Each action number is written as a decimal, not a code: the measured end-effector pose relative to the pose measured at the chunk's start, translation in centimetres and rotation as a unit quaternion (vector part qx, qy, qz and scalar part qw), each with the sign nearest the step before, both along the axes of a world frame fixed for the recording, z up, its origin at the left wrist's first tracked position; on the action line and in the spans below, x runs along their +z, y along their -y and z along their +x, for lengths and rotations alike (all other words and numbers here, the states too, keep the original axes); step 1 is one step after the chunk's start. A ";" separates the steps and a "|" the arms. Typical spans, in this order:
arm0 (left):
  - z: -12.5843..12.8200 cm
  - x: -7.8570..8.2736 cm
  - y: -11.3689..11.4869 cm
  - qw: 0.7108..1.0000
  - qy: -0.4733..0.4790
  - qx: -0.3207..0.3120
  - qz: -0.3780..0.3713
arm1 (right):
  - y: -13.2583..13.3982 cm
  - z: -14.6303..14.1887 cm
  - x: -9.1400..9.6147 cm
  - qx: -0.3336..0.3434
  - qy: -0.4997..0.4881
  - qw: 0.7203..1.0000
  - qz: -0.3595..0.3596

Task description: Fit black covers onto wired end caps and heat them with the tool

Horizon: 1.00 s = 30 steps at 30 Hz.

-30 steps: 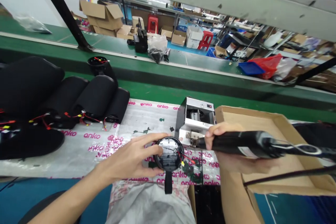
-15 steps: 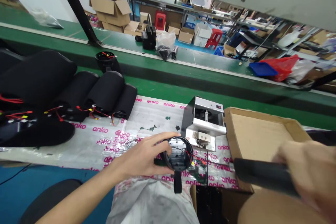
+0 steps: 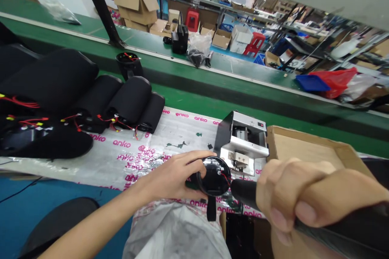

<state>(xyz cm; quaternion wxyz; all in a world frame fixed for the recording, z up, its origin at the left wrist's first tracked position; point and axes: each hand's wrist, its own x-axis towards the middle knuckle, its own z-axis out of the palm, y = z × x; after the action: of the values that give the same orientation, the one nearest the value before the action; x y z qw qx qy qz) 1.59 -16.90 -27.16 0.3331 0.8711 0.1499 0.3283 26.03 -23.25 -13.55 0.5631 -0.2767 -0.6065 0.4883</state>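
My left hand (image 3: 176,175) is wrapped round a black cylindrical housing (image 3: 214,178), its open round end turned up toward me. Thin red wires with a small white connector show inside, and a black strap (image 3: 211,209) hangs from its near side. Close to the camera, my right hand (image 3: 306,196) is closed round a long black tool with a thick handle (image 3: 355,226). The tool's black front part (image 3: 244,193) reaches to the right side of the housing; its tip is unclear, and I cannot tell whether they touch.
Beyond the housing stands a metal machine (image 3: 243,137), beside a shallow cardboard box (image 3: 306,145). Several black fabric-covered cylinders (image 3: 129,101) with loose wires lie at the left. Another open cylinder (image 3: 129,64) stands behind them. A green ledge (image 3: 212,77) runs across the back.
My right hand has brought the black tool leftward from over the cardboard box to the housing. My left hand still holds the housing, now tilted slightly differently. The whole view has shifted a little.
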 end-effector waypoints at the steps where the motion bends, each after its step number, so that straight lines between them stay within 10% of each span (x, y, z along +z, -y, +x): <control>1: 0.0 0.0 0.0 1.000 -0.001 0.001 0.001 | -0.5 0.1 0.2 0.006 0.004 1.000 0.000; 24: 0.1 -0.3 0.2 1.000 0.011 0.006 -0.014 | -2.1 -0.5 -1.3 0.200 0.013 0.977 0.066; 30: 0.2 -0.2 0.4 1.000 0.005 0.009 -0.029 | -0.8 -0.4 -2.7 0.159 0.006 0.981 0.111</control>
<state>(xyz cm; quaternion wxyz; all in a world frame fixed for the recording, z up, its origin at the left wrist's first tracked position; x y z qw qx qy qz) 1.75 -17.26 -27.34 0.3559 0.8581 0.1650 0.3312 25.60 -22.41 -16.23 0.5016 -0.1150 -0.6970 0.4994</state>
